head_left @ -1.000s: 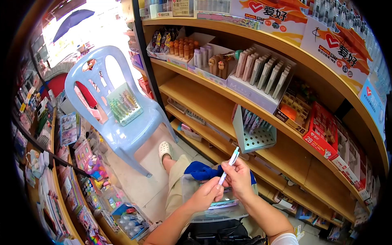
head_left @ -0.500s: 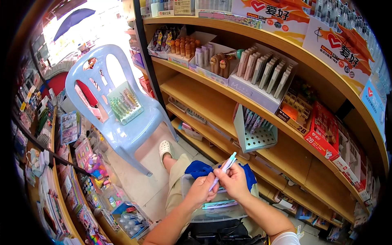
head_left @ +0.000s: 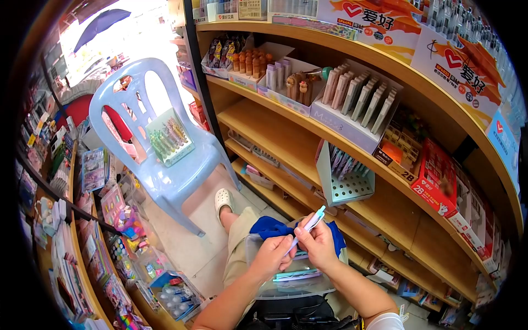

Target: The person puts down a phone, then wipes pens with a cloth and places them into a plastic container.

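Note:
A slim pen point(head_left: 314, 220), lilac with a pale blue end, is held slantwise between my two hands. My left hand point(head_left: 270, 256) pinches its lower end, and my right hand point(head_left: 317, 242) grips it higher up, with the blue tip sticking out above the fingers. Beneath them a clear plastic tub point(head_left: 254, 279) rests on my lap. Several turquoise and lilac pens point(head_left: 297, 275) lie inside it, partly hidden by my hands. A blue cloth point(head_left: 269, 226) shows behind the tub.
A light blue plastic chair point(head_left: 181, 170) stands ahead, bearing a pen display box point(head_left: 169, 137). On the right, wooden shelves point(head_left: 264, 126) hold boxed pens and erasers. A white perforated box of pens point(head_left: 352, 190) sits tilted on a shelf. Stationery racks point(head_left: 82, 258) line the left.
The pen has tilted slightly and shifted a little to the right in my hands. The view has moved a touch; the rest looks the same.

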The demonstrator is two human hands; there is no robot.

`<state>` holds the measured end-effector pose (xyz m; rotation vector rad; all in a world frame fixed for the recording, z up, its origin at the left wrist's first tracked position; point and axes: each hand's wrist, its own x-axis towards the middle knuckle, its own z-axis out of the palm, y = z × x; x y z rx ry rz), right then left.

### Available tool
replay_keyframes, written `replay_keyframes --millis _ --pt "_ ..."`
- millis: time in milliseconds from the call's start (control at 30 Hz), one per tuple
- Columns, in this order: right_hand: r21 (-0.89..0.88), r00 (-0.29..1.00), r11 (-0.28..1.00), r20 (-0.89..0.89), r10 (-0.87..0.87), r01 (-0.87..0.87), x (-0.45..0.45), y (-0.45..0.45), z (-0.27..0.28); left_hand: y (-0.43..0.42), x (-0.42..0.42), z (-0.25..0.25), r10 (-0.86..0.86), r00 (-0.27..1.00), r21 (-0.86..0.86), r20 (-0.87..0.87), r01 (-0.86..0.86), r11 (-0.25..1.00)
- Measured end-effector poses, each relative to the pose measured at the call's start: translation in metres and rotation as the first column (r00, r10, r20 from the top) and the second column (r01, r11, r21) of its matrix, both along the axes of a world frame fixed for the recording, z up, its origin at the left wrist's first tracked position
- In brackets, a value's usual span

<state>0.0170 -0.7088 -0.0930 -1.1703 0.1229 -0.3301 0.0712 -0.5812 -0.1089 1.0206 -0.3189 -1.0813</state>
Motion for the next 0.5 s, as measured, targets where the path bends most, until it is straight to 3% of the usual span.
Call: replay_keyframes --millis 167,367,500 --pt "-0.018 0.999 0.999 0.006 0.032 -0.032 0.000 -0.003 -0.006 0.000 0.003 -0.003 0.040 0.997 -0.065 -0.066 -0.044 0.997" --pt "0.103 0.994 0.994 -0.105 -0.033 0.043 -0.001 -0.007 0.005 -0.007 -0.004 0.011 0.098 0.995 -0.187 -0.021 -0.100 0.977" --pt "-0.017 1.000 1.000 -0.023 -0.017 0.017 0.000 -0.003 0.001 0.000 0.001 0.003 0.035 0.999 -0.128 0.000 -0.035 0.991"
